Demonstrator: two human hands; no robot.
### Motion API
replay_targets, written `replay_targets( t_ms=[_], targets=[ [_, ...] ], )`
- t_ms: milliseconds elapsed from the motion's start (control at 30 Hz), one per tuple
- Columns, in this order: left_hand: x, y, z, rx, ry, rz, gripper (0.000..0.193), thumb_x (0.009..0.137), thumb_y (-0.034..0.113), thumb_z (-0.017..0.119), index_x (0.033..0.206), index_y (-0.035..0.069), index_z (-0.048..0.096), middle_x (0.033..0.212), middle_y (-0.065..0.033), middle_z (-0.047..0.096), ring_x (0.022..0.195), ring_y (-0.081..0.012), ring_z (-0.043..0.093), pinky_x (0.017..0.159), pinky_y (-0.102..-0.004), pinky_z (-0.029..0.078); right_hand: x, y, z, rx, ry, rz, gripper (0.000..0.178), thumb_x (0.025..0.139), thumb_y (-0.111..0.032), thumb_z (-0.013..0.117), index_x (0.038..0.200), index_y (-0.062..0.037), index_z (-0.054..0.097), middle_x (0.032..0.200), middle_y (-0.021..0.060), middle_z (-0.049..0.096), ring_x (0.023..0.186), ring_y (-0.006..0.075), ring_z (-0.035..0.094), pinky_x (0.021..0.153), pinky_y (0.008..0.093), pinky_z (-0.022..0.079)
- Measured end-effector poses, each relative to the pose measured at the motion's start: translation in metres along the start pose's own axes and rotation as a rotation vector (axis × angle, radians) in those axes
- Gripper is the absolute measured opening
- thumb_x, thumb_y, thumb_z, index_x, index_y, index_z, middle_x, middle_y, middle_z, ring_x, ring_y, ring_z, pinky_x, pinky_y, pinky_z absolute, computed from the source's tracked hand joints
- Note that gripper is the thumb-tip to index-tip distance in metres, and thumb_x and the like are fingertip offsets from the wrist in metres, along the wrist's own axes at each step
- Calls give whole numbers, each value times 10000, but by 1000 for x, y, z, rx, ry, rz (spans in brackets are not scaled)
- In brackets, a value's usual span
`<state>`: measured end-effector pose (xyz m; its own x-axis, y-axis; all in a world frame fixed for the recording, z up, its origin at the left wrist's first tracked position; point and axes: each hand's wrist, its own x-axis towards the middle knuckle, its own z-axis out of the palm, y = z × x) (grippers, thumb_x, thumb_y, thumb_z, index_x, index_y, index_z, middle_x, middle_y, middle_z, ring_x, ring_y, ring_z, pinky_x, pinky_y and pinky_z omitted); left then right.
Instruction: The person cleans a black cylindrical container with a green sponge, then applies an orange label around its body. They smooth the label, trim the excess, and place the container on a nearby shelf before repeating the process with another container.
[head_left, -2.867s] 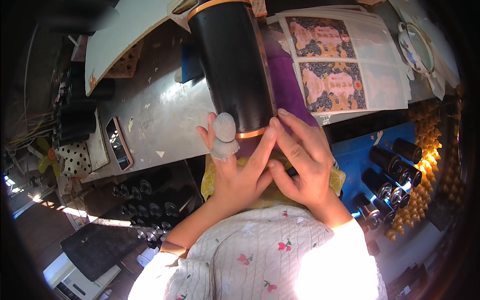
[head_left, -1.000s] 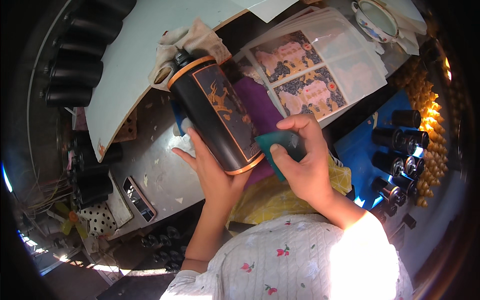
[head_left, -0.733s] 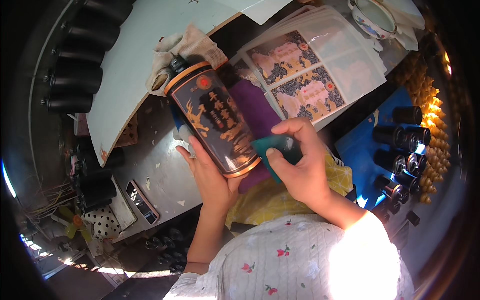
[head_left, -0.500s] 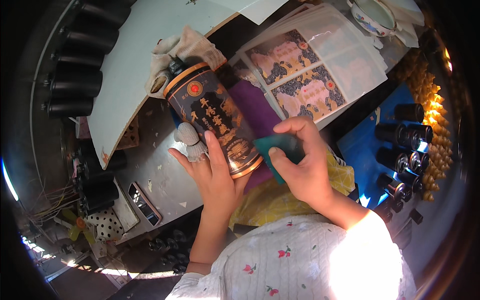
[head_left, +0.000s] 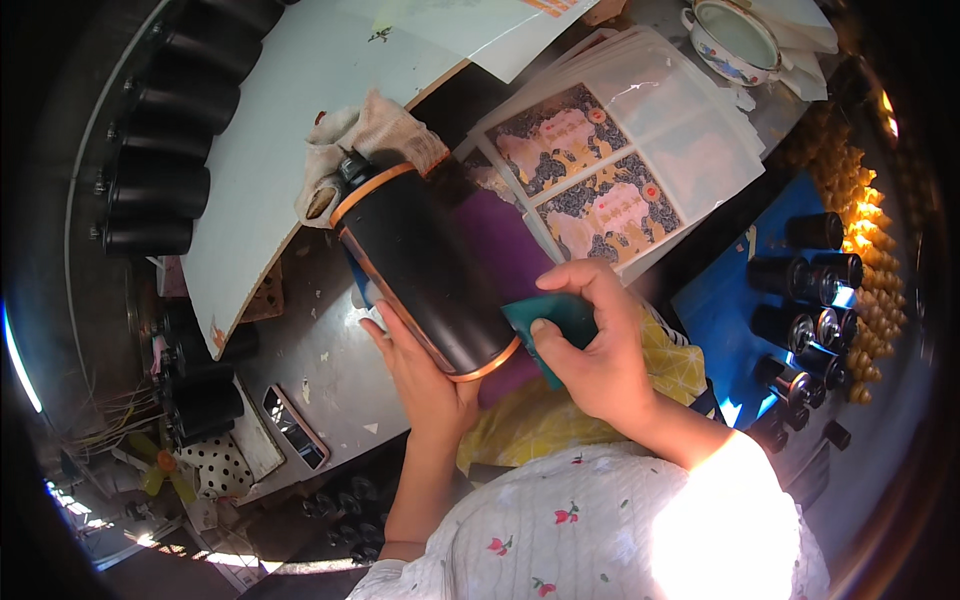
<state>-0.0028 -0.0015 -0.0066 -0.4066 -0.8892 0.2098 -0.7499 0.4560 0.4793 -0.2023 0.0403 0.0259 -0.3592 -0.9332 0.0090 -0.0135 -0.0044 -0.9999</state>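
A black cylindrical bottle (head_left: 430, 265) with copper-coloured bands at both ends lies tilted in front of me. Its dark neck end points up-left, beside a crumpled beige cloth (head_left: 385, 135). My left hand (head_left: 425, 375) cups the lower left side of the bottle, fingers along its wall and part of the palm hidden beneath. Between the thumb and fingers of my right hand (head_left: 600, 350) is a flat green scraper (head_left: 550, 325). One corner of the scraper is at the bottle's lower right edge; whether it touches cannot be made out.
Printed transfer sheets (head_left: 610, 190) lie at the back right, near a white enamel pot (head_left: 735, 45). Several black bottles stand at the left (head_left: 155, 210) and on a blue board (head_left: 725, 290) at the right. A phone (head_left: 295, 427) rests on the metal table; purple cloth (head_left: 510, 240) lies beneath the bottle.
The bottle has turned, so its gold-and-red printed face is out of sight and a plain black side shows. My left fingers have slid down its left side; a grey wad there is now mostly hidden.
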Motion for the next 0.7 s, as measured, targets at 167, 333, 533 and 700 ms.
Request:
replay_targets(
  t_ms=[167,333,533,700],
  targets=[
    [15,29,-7,-20,168,107,1121,802,406,813,1541,-114,149,1556,-309,315,1441,-470,313,1220,-579,25,1,3,1,-15,14,-54,340,795,56,644,1119,-19,577,1041,102,595,938,213,620,857,316,495],
    [12,20,-13,136,89,109,1177,765,423,837,1549,-105,135,1434,-253,478,1316,-427,479,1194,-638,51,0,0,0,-6,14,-15,344,794,58,644,1123,-18,577,1037,106,597,947,212,625,848,317,498],
    [10,18,-5,33,179,119,1147,805,437,799,1561,-86,114,1383,-251,520,1301,-426,489,1201,-594,83,-1,3,3,-8,10,-30,347,792,60,647,1123,-19,578,1038,104,600,946,214,625,852,315,497],
    [2,1,-5,-106,45,-23,1192,789,468,815,1568,-75,94,1424,-251,475,1303,-424,481,1197,-523,182,-2,0,2,-49,10,-49,349,790,63,642,1123,-19,577,1033,102,598,939,209,622,841,317,496]
  ],
)
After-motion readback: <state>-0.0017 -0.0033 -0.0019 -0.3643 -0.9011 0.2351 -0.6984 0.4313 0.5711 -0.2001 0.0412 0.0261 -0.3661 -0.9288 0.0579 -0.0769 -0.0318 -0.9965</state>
